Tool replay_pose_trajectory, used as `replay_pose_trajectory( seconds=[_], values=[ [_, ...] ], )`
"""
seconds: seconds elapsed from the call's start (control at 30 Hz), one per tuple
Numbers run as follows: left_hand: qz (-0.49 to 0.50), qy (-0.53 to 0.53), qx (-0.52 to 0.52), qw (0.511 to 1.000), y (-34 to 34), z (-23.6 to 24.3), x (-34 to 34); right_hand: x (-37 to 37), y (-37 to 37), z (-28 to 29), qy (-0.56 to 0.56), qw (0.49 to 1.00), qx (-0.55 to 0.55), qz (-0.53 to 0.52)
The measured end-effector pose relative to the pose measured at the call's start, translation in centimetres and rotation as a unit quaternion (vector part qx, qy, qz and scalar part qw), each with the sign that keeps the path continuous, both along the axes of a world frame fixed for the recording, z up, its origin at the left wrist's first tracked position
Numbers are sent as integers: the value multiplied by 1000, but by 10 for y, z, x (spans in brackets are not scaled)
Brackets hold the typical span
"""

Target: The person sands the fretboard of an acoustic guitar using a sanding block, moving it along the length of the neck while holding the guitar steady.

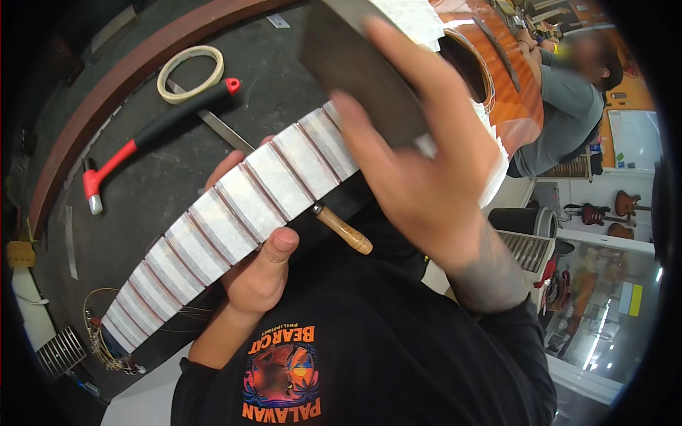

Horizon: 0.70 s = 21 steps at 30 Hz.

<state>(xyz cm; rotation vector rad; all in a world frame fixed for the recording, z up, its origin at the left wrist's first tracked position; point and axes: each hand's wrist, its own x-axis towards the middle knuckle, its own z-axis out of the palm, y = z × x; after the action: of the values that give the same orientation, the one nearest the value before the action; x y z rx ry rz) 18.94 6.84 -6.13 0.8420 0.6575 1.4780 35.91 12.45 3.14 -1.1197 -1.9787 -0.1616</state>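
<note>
Taped guitar neck (250, 204) ran diagonally from near left to far right over dark bench (266, 71). Left hand (257, 278) wrapped neck from below, thumb at near edge. Right hand (442, 145), blurred, grasped dark block (373, 82) above neck's right part; contact with frets (266, 192) unclear. Step in hand looked like working frets with block; next move seemed to need flat, even contact, neck steadied.

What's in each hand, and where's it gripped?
Left hand: the white-covered guitar neck, around mid-length, cradled from underneath across both edges. Right hand: a dark block, apparently by opposite edges, though blurred.
</note>
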Motion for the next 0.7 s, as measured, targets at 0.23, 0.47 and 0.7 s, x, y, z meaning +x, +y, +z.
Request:
replay_pose_trajectory(
  seconds=[0.23, 0.47, 0.7],
  values=[
    [10, 27, 1, 1000, -3, -3, -3, 17, -50, -18, 28, 999, -12, 21],
    [13, 1, 8, 1000, -2, -4, -1, -5, 8, 10, -35, 999, -40, -1],
    [-12, 10, 3, 1000, -2, -3, -2, 12, -19, -14, 25, 999, 5, 30]
  ],
)
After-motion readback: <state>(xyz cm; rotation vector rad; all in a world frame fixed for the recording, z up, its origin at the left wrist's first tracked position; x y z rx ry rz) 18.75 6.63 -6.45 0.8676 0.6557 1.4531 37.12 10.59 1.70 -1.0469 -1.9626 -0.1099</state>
